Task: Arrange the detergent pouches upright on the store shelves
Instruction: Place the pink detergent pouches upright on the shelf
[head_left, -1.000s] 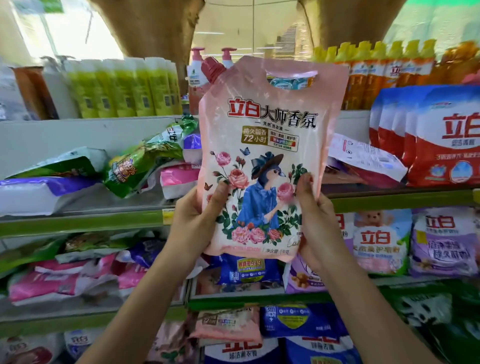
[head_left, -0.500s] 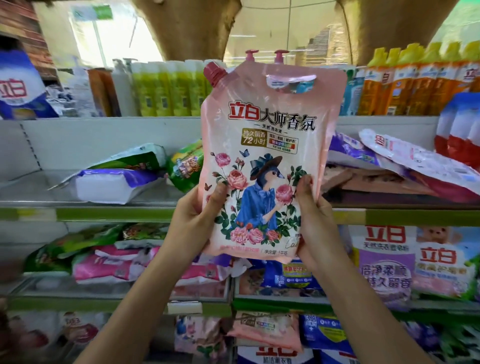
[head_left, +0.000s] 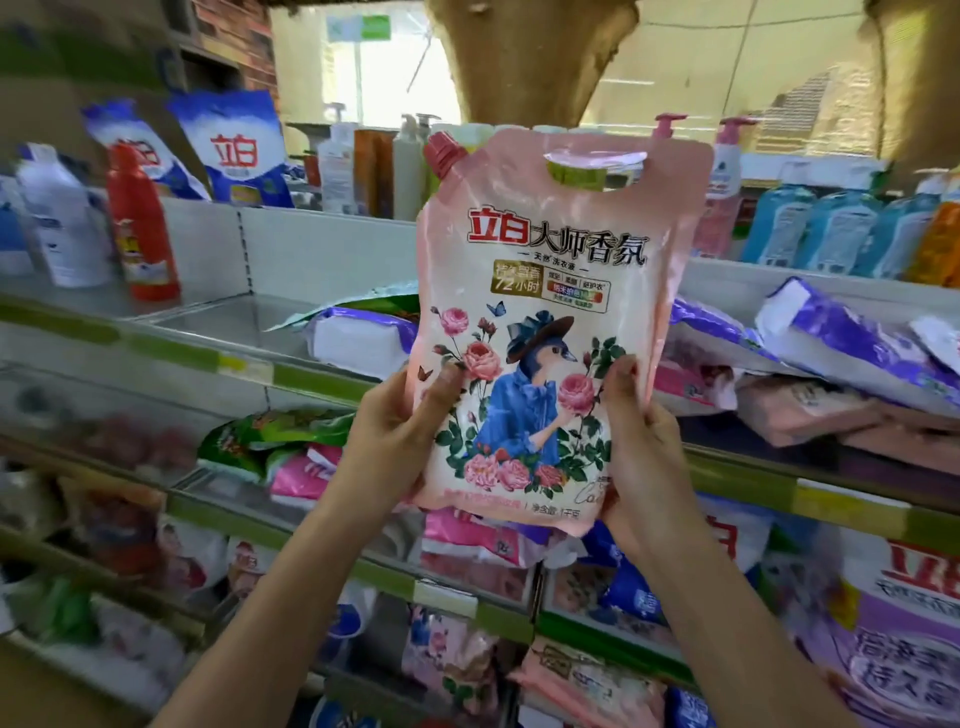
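Observation:
A pink detergent pouch (head_left: 550, 249) with a red spout cap, a cut-out handle and a rose print stands upright in front of the shelves. My left hand (head_left: 400, 441) grips its lower left edge, thumb on the front. My right hand (head_left: 641, 447) grips its lower right edge the same way. Behind it, a white and purple pouch (head_left: 358, 338) lies flat on the middle shelf (head_left: 208, 358). More purple and pink pouches (head_left: 841, 353) lie piled flat on that shelf to the right.
The top shelf carries a red bottle (head_left: 143, 228), blue and white bags (head_left: 234, 150) and several pump bottles (head_left: 831, 228). Lower shelves hold tumbled green, pink and blue pouches (head_left: 291, 452). A bare stretch of the middle shelf lies left of the white pouch.
The view has swung left along the shelves while both hands keep the pink pouch upright; the red bottle and blue bags have come into sight at the upper left.

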